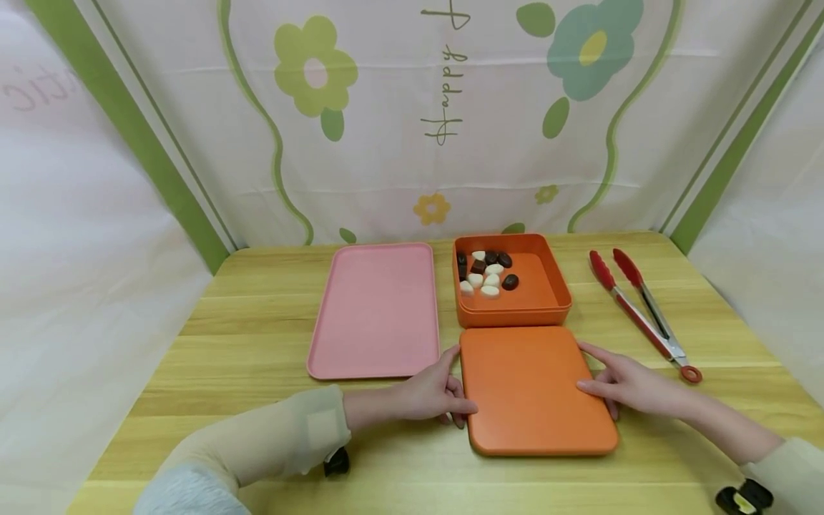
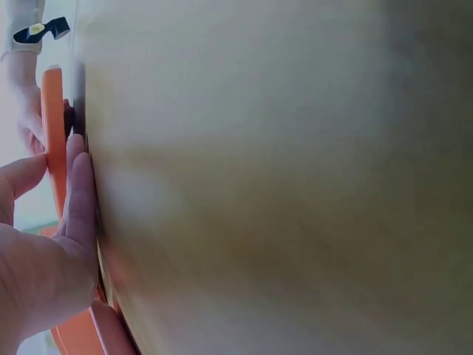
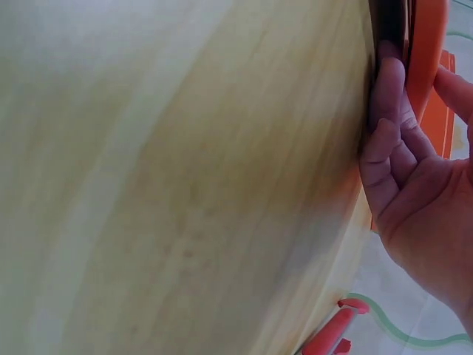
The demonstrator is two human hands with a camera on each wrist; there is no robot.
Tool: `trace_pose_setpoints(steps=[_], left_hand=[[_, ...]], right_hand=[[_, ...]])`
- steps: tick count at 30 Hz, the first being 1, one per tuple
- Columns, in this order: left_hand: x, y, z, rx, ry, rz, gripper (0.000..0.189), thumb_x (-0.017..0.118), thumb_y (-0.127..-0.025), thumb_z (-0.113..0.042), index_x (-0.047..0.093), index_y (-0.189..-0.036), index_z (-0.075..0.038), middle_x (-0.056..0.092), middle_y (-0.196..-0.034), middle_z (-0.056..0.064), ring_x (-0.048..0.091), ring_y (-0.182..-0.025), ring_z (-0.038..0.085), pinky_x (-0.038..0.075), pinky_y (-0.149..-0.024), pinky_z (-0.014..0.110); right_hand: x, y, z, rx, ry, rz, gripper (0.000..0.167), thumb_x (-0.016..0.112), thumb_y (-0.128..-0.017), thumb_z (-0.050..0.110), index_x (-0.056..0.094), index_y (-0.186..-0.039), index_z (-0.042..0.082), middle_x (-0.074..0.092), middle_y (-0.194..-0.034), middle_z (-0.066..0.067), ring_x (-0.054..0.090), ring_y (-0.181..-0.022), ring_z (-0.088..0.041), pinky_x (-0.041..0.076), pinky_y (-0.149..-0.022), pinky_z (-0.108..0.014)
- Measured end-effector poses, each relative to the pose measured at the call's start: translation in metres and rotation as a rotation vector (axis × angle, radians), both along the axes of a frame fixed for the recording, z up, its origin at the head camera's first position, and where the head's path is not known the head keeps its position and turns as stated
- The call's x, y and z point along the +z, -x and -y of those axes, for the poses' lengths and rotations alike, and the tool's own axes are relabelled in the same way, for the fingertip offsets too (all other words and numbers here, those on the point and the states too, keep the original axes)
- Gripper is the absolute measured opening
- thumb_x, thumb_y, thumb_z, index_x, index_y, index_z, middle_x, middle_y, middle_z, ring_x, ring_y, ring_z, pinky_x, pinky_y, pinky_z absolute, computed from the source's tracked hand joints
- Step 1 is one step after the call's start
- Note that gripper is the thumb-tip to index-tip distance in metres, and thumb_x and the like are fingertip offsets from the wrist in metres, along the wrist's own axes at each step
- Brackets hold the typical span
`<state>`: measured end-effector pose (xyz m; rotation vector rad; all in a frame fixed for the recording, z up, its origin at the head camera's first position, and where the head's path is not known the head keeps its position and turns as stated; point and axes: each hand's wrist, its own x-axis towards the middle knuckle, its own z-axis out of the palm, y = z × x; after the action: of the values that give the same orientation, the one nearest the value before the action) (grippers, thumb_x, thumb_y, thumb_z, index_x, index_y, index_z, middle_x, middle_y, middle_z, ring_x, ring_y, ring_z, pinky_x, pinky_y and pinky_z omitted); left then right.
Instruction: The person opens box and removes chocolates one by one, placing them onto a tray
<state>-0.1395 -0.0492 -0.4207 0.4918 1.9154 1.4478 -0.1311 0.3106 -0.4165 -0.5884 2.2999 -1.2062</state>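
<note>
Both hands hold an orange lid point(image 1: 539, 393) by its left and right edges, in front of a matching orange box point(image 1: 515, 316). My left hand point(image 1: 433, 392) has its thumb on the lid's edge and fingers beneath; the left wrist view shows the lid point(image 2: 53, 122) a little above the table. On the other side my right hand point(image 1: 634, 385) pinches the edge likewise, its fingers point(image 3: 388, 89) curled under the lid in the right wrist view. Inside the box, dark brown pieces point(image 1: 511, 282) and white pieces point(image 1: 490, 292), like chocolates, lie mostly to the left.
A pink tray point(image 1: 380, 311) lies left of the box. Red-tipped metal tongs point(image 1: 644, 315) rest spread apart at the right. Behind the wooden table point(image 1: 238, 357) hangs a flower-printed cloth point(image 1: 386, 143).
</note>
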Motion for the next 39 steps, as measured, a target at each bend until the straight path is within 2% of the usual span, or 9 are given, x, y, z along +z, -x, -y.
trace_pose_setpoints(steps=[9, 17, 24, 28, 31, 34, 36, 39], left_hand=[[-0.001, 0.004, 0.0, -0.007, 0.01, 0.04, 0.105, 0.071, -0.089, -0.009, -0.012, -0.154, -0.01, 0.067, -0.073, 0.013, 0.067, -0.06, 0.024, 0.054, -0.052, 0.029], [-0.002, 0.005, -0.001, -0.012, 0.021, 0.036, 0.105, 0.07, -0.089, -0.004, -0.013, -0.153, -0.007, 0.067, -0.071, 0.012, 0.066, -0.057, 0.02, 0.053, -0.05, 0.027], [0.0, 0.003, -0.002, -0.006, 0.015, 0.038, 0.104, 0.069, -0.09, -0.005, -0.013, -0.153, -0.008, 0.068, -0.072, 0.012, 0.065, -0.057, 0.019, 0.053, -0.049, 0.027], [0.004, 0.003, 0.001, -0.012, 0.005, 0.067, 0.102, 0.068, -0.092, -0.009, -0.011, -0.155, -0.01, 0.07, -0.078, 0.013, 0.068, -0.064, 0.023, 0.055, -0.054, 0.03], [0.007, 0.008, 0.007, -0.01, -0.008, 0.071, 0.095, 0.067, -0.093, -0.01, -0.004, -0.156, -0.012, 0.07, -0.083, 0.015, 0.069, -0.07, 0.026, 0.057, -0.06, 0.034], [0.012, 0.016, 0.014, -0.008, -0.022, 0.037, 0.086, 0.065, -0.095, -0.011, 0.005, -0.157, -0.013, 0.069, -0.089, 0.017, 0.069, -0.075, 0.029, 0.058, -0.064, 0.037], [0.017, 0.025, 0.017, -0.015, -0.021, -0.026, 0.081, 0.064, -0.095, -0.012, 0.01, -0.156, -0.011, 0.068, -0.092, 0.016, 0.069, -0.078, 0.03, 0.057, -0.067, 0.038], [0.027, 0.04, 0.02, -0.027, 0.046, -0.198, 0.074, 0.064, -0.096, -0.017, 0.02, -0.155, -0.011, 0.065, -0.099, 0.009, 0.067, -0.085, 0.024, 0.056, -0.072, 0.035]], right_hand=[[0.0, 0.003, 0.003, -0.029, 0.002, 0.063, 0.079, 0.055, -0.101, 0.019, 0.002, -0.147, -0.016, 0.058, -0.06, -0.003, 0.052, -0.045, -0.016, 0.044, -0.043, -0.028], [0.0, 0.002, 0.006, -0.039, -0.077, 0.024, 0.082, 0.057, -0.1, 0.024, 0.002, -0.148, -0.015, 0.054, -0.058, 0.0, 0.044, -0.042, -0.01, 0.041, -0.039, -0.027], [0.001, 0.0, 0.008, -0.046, -0.079, 0.028, 0.084, 0.058, -0.099, 0.024, 0.002, -0.149, -0.014, 0.055, -0.058, -0.001, 0.044, -0.041, -0.01, 0.042, -0.038, -0.027], [0.001, 0.0, 0.007, -0.062, -0.083, 0.013, 0.082, 0.059, -0.099, 0.025, 0.005, -0.149, -0.013, 0.056, -0.058, -0.001, 0.044, -0.04, -0.01, 0.042, -0.038, -0.027], [0.002, -0.001, 0.005, -0.088, -0.099, -0.048, 0.079, 0.06, -0.098, 0.026, 0.011, -0.151, -0.009, 0.057, -0.06, 0.001, 0.044, -0.043, -0.008, 0.042, -0.04, -0.026], [0.007, 0.0, 0.002, -0.111, -0.109, -0.162, 0.074, 0.06, -0.098, 0.024, 0.018, -0.151, -0.004, 0.057, -0.062, 0.004, 0.046, -0.048, -0.008, 0.041, -0.044, -0.025], [0.011, 0.002, 0.001, -0.124, -0.111, -0.255, 0.069, 0.061, -0.098, 0.02, 0.022, -0.15, -0.003, 0.057, -0.064, 0.005, 0.049, -0.052, -0.009, 0.04, -0.046, -0.025], [0.02, 0.008, 0.001, -0.158, -0.133, -0.379, 0.064, 0.063, -0.097, 0.018, 0.03, -0.148, -0.001, 0.058, -0.066, 0.006, 0.05, -0.055, -0.009, 0.041, -0.049, -0.025]])
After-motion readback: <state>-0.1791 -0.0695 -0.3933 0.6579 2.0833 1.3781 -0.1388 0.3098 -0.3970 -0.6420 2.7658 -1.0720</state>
